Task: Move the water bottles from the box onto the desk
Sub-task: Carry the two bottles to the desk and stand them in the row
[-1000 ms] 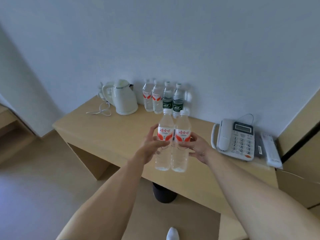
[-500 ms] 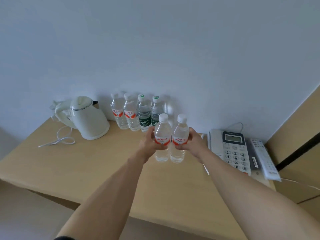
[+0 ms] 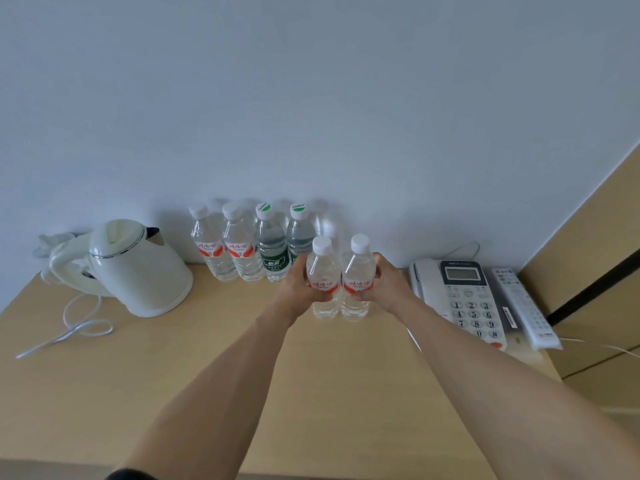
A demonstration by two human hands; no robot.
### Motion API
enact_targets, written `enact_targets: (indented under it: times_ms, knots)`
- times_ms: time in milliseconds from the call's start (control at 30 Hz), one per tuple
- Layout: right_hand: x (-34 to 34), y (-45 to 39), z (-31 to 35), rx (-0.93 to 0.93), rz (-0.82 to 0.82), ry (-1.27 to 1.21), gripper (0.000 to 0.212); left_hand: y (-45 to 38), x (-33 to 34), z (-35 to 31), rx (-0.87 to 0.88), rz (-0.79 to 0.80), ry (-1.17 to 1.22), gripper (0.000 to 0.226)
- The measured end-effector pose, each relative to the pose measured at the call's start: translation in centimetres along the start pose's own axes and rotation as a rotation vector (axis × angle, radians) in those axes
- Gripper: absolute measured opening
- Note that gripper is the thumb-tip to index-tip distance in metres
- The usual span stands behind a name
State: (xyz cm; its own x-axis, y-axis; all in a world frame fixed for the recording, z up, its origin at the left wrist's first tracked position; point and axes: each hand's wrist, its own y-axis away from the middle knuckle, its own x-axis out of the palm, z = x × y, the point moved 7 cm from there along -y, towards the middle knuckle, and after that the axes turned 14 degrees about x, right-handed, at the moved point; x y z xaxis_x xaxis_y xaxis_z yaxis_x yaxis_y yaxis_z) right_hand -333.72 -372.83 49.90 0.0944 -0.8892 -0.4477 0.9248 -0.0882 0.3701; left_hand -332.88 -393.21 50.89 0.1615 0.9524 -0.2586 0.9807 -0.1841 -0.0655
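Our left hand (image 3: 300, 289) grips one red-labelled bottle (image 3: 323, 277), our right hand (image 3: 382, 284) its twin (image 3: 356, 275), both upright, touching, near the desk's (image 3: 207, 375) back edge. Behind: four bottles (image 3: 254, 249) along that edge; kettle (image 3: 138, 268) toward the back left corner, telephone (image 3: 460, 296) at the right edge

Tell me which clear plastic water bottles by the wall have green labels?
The two right-hand ones, green-label bottle and its half-hidden neighbour; the left two wear red labels.

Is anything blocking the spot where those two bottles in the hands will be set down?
Nothing visible: bare desk lies under the two held bottles, between the back row of bottles and the phone.
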Motion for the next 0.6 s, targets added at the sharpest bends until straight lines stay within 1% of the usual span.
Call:
enact_targets:
  times_ms: [100, 200, 267, 333, 400, 467, 533, 600]
  knots:
    - [0.1, 0.3, 0.1, 0.008, -0.003, 0.041, 0.067, -0.1, -0.1, 0.5, 0.008, 0.010, -0.006, 0.075]
    - [0.0, 0.9, 0.2, -0.003, -0.007, 0.078, 0.071, 0.1, -0.1, 0.1, 0.038, 0.032, -0.056, 0.074]
    - [-0.2, 1.4, 0.6, -0.015, -0.001, 0.065, 0.073, 0.2, -0.2, -0.7, 0.066, 0.041, -0.120, 0.072]
    - [-0.7, 2.0, 1.3, -0.043, 0.000, 0.052, 0.074, 0.5, -0.9, -2.1, 0.112, 0.041, -0.231, 0.075]
    - [-1.8, 2.9, 2.4, -0.098, -0.035, 0.048, 0.076, 0.8, -1.9, -4.3, 0.228, 0.008, -0.446, 0.085]
    - [-2.9, 3.9, 3.7, -0.170, -0.088, 0.070, 0.076, 1.3, -3.0, -7.6, 0.445, -0.074, -0.754, 0.090]
    - [-3.5, 4.7, 4.9, -0.234, -0.130, 0.106, 0.076, 1.8, -3.2, -10.7, 0.648, -0.115, -0.986, 0.085]
    - [-3.9, 5.2, 5.7, -0.276, -0.157, 0.143, 0.072, 1.8, -2.5, -12.4, 0.751, -0.081, -1.118, 0.077]
